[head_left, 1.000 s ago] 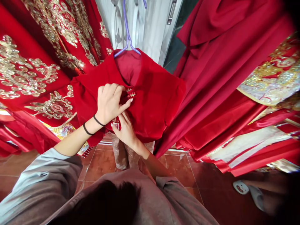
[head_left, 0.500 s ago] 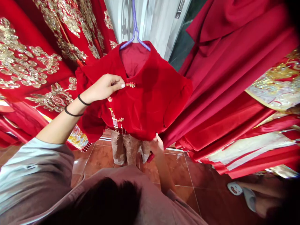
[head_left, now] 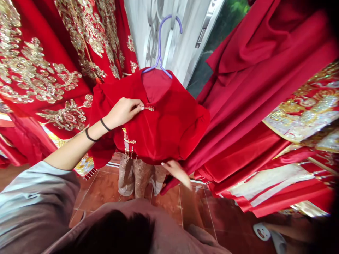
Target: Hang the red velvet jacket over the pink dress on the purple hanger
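Observation:
A red velvet jacket [head_left: 169,127] with a stand collar hangs in front of me on a purple hanger [head_left: 159,53]. At the collar, my left hand [head_left: 125,111] is closed, thumb and finger pinching a small beaded frog button [head_left: 149,108]. More beaded trim with dangling strands [head_left: 128,143] lies lower on the jacket's left side. My right hand [head_left: 177,171] is by the bottom hem, fingers stretched out to the left and slightly blurred; I see nothing held in it.
The hanger's hook is at a grey door [head_left: 182,46] with metal fittings. Red garments with gold sequins [head_left: 39,77] hang at left, and a plain dark red garment [head_left: 246,70] at right. Below is a tiled floor [head_left: 166,203]. A person's slippered foot [head_left: 262,231] shows at lower right.
The view has shifted, so the jacket sits lower and more of the hanger's hook shows. My right hand has moved left along the hem and its fingers have straightened. My left hand keeps its pinch.

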### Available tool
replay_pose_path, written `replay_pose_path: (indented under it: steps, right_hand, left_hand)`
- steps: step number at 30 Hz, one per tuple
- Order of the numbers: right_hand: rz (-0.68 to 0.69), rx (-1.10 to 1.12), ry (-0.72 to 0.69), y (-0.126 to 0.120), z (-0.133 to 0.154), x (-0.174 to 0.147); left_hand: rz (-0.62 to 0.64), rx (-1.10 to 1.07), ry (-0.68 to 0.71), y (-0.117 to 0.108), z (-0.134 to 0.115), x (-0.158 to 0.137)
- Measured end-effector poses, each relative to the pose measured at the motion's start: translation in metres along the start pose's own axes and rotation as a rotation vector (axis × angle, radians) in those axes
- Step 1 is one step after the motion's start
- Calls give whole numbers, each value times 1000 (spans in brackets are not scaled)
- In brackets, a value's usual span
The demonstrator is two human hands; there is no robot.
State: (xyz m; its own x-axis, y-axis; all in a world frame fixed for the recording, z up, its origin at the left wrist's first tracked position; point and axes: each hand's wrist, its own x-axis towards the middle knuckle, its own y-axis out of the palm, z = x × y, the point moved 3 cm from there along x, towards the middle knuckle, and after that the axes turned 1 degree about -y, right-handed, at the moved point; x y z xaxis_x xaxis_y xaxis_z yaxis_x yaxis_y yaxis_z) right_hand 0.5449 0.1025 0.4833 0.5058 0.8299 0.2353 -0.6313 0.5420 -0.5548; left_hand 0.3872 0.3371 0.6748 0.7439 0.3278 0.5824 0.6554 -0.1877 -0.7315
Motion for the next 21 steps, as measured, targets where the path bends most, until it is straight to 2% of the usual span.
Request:
replay_pose_path:
  steps: [2, 3, 4, 6, 7, 8, 10, 12, 14, 16, 19, 21]
  right_hand:
    - [74, 40, -72, -22, 44, 10]
    - [-1, 47, -163, -35, 71, 18]
    - [-135, 35, -284, -48, 98, 28]
    - [-337, -67, -547, -62, 152, 53]
    - [-387, -137, -663, -63, 176, 67]
    - [-366, -231, -729, -59, 196, 84]
    - [-293, -454, -700, -44, 224, 118]
    - [-233, -654, -570, -27, 238, 146]
    - [-190, -753, -500, -14, 248, 160]
    - [-194, -751, -510, -8, 261, 164]
    - [-318, -682, -579, -7, 285, 164]
    - [-343, -685, -602, -3, 300, 169]
  left_hand:
    - [-9, -1, 18, 1, 0, -1]
    - [-17, 0, 32, 1, 0, -1]
    - [-24, 4, 49, 1, -1, -2]
    - [-19, 23, 88, 1, -2, -2]
    - [-12, 38, 105, 0, -3, -2]
    - [-3, 56, 118, 0, -5, -3]
    - [10, 99, 127, 1, -8, -5]
    - [10, 146, 118, 2, -12, -8]
    - [-8, 192, 90, 4, -16, -13]
    - [-48, 254, 57, 5, -19, -18]
    - [-116, 375, 49, 5, -24, -22]
    - [-156, 427, 69, 4, -25, -21]
